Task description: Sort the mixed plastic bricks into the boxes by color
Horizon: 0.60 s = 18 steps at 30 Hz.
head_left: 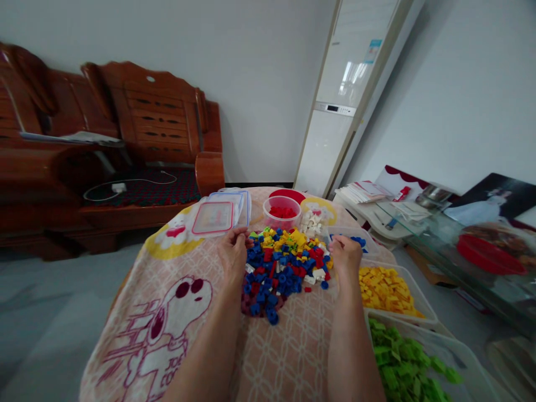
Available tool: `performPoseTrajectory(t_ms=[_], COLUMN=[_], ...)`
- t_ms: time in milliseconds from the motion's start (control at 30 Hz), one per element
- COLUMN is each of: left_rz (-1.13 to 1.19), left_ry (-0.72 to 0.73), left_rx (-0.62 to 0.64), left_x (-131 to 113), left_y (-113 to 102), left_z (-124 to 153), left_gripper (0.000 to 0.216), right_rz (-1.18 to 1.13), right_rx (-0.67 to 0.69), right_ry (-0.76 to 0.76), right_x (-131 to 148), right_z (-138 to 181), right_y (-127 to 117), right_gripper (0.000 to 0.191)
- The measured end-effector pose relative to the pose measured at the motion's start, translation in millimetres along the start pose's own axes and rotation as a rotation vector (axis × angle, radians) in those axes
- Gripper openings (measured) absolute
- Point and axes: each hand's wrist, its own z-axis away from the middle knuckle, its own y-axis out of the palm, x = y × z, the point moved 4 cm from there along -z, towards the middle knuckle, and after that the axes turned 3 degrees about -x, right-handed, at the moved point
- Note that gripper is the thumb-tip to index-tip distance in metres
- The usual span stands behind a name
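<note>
A mixed pile of building blocks (pixel 280 273) in blue, red, yellow, white and green lies on the cloth between my hands. At its upper left edge is my left hand (pixel 234 251), fingers pinched together; whatever is in them is too small to tell. My right hand (pixel 347 254) is closed at the pile's right side, in front of a clear tray with blue blocks (pixel 359 242). Its fingertips are partly hidden, and I cannot make out what they hold. Beyond the pile stands a round tub (pixel 281 223) with red blocks, and white blocks (pixel 312 221) lie beside it.
On the right are a bin of yellow blocks (pixel 387 290) and a bin of green blocks (pixel 410 363). Stacked lids (pixel 213 218) lie at the table's back left. A patterned tablecloth (pixel 288 357) covers the table. A glass table (pixel 444 262) stands to the right, a wooden sofa (pixel 154 123) behind left.
</note>
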Motion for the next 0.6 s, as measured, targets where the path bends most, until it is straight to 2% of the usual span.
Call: performPoseTrajectory(t_ms=[100,200,400,600], left_rz=[-0.097,-0.276,-0.344,-0.346], left_ry=[0.029,0.094,0.088,-0.01], left_rx=[-0.081,-0.155,-0.088,-0.098], left_x=[2,9,28,32], left_y=[-17,-27,-20,-17], left_z=[-12,-19,-23,-25], left_gripper=[0.032,0.031,0.034,0.031], right_rz=[0.13,0.251,0.314,0.34], right_rx=[0.021,0.042,0.074,0.063], right_ry=[-0.023,-0.069,-0.109,-0.127], right_x=[-2,9,42,47], right_z=[-5,-3,15,26], right_y=[-6,-2,20,29], right_gripper=[0.035,0.032,0.031,0.03])
